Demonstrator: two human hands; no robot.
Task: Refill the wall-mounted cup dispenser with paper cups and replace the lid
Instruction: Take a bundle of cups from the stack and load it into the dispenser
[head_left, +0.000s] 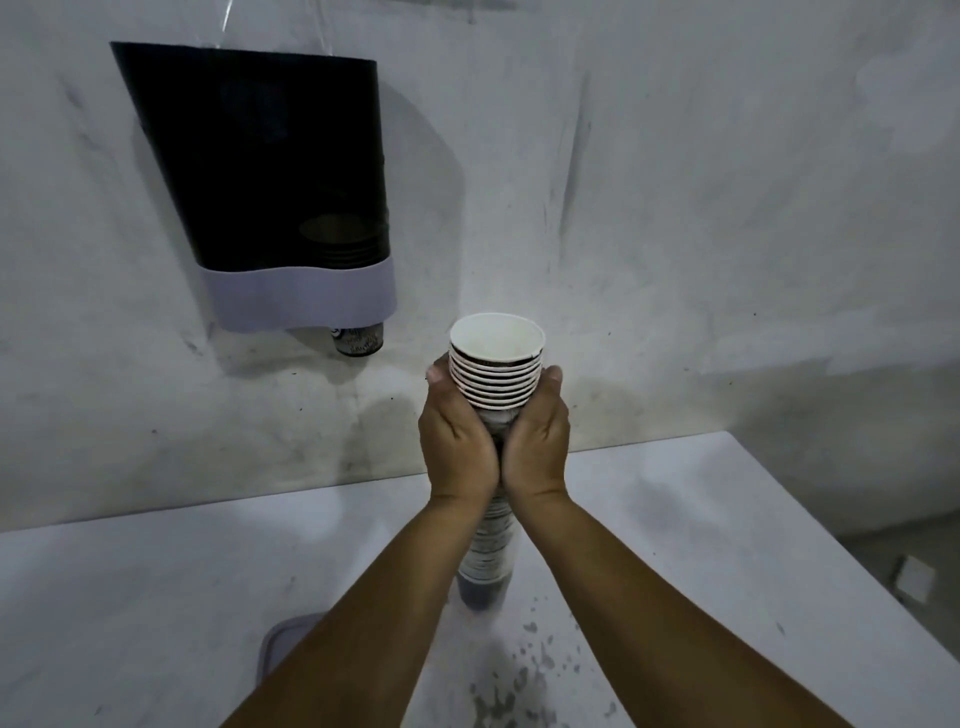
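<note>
So this looks like the loading step, about to start. Both hands are wrapped around a tall stack of paper cups (493, 457), left hand (457, 441) and right hand (537, 447) pressed together from either side just under the top rims, open ends facing up. The bottom of the stack seems to sit on or hang just above the surface (675, 519) below the hands, can't tell which.

The cup dispenser (270, 171) is on the wall up and to the left of the hands, well apart from the stack. Dark see-through body, pale band at the bottom, and one cup (358, 339) poking out underneath. A few cups are dimly visible low inside, so it's mostly empty. Its top looks open, though that part is hard to read.

My guess for the next move: lift the whole stack up and left, above the dispenser's top, then lower it in straight so it nests on the cups already there. A stack that tall could bend or split, so the two-handed grip makes sense.

The lid (283, 644), a greyish piece, lies on the surface below and left of the hands, half hidden by the left forearm.

The surface is white with dark speckles near the person. The wall is scuffed and grubby, and the lighting is dim.
</note>
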